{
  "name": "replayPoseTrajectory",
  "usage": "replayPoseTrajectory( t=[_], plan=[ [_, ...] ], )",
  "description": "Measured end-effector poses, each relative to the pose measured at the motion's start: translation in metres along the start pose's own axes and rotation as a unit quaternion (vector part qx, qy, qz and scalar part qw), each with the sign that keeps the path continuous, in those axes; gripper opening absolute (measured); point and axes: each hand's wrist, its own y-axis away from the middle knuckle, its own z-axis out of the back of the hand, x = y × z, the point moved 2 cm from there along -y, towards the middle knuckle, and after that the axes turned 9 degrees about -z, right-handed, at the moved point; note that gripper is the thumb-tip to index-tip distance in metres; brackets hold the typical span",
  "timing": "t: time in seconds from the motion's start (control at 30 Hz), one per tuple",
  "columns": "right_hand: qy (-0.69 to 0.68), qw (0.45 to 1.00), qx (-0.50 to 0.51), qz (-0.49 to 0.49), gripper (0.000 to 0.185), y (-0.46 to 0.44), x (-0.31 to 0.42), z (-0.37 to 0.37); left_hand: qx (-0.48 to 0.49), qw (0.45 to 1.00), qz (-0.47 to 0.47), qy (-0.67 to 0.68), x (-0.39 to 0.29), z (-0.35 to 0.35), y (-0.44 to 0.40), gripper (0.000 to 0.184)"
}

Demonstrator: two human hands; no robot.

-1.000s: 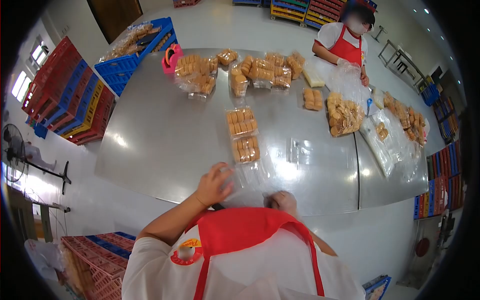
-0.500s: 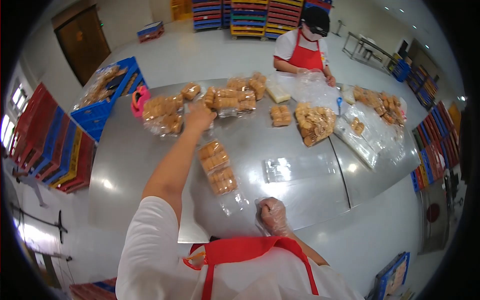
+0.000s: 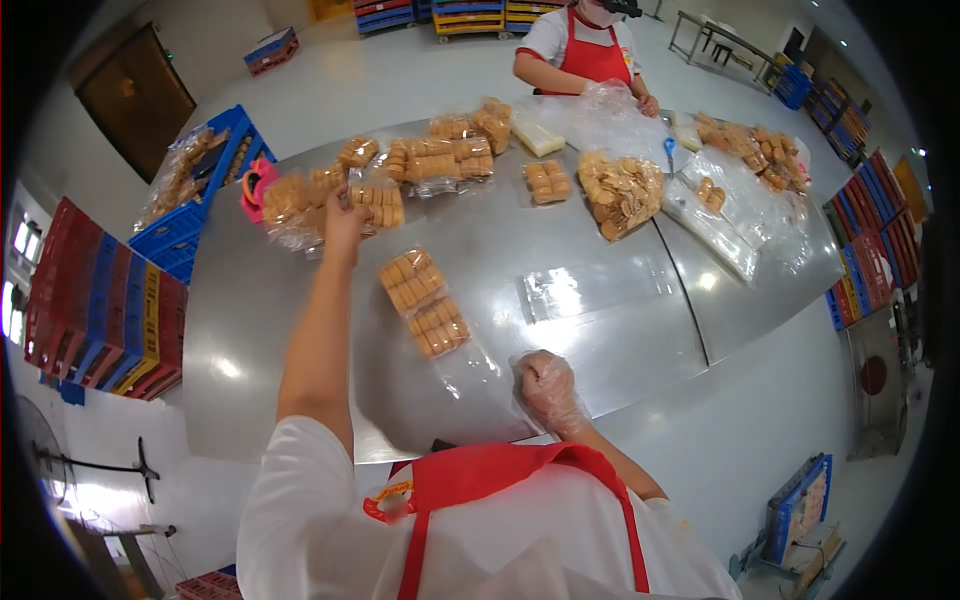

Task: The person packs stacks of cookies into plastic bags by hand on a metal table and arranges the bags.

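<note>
My bare left hand reaches to the far left of the steel table. Its bent fingers close on the left end of a clear pack of biscuits, their tips partly hidden. Beside it lie a heap of biscuit packs and a small pack. My right hand, in a clear plastic glove, rests as a fist near the front edge; what it may hold is hidden. Left of the fist, two biscuit packs lie end to end with clear film trailing toward it. A flat clear bag lies beyond.
More biscuit packs, a large bag of loose biscuits and blue scissors lie along the far side. A co-worker in a red apron handles plastic film opposite. Blue crates and stacked crates stand at left.
My left hand has shifted left, and the biscuit pack it covered now shows beside it. My right fist stays by the front edge. The view has tilted down.
</note>
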Motion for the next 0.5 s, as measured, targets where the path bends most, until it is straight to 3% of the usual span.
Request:
replayPoseTrajectory(
  t=[0.17, 0.3, 0.37, 0.43, 0.5],
  plan=[
    [-0.051, 0.999, 0.004, -0.002, 0.017, 0.000, -0.019, -0.005, 0.072, 0.956, -0.138, 0.247, -0.078, 0.001, 0.136, 0.089],
    [-0.134, 0.989, -0.018, -0.058, 0.021, -0.009, 0.014, 0.015, 0.119, 0.940, -0.103, 0.301, -0.081, -0.001, 0.221, 0.100],
    [-0.165, 0.981, 0.084, -0.052, 0.029, -0.020, 0.065, 0.039, 0.126, 0.938, -0.075, 0.315, -0.082, -0.009, 0.255, 0.103],
    [-0.440, 0.869, 0.204, -0.098, 0.041, -0.022, 0.103, 0.038, 0.148, 0.938, -0.041, 0.310, -0.072, -0.016, 0.279, 0.106],
    [-0.489, 0.814, 0.277, -0.148, 0.048, -0.026, 0.125, 0.038, 0.189, 0.938, -0.015, 0.290, -0.066, -0.023, 0.295, 0.106]
  ],
)
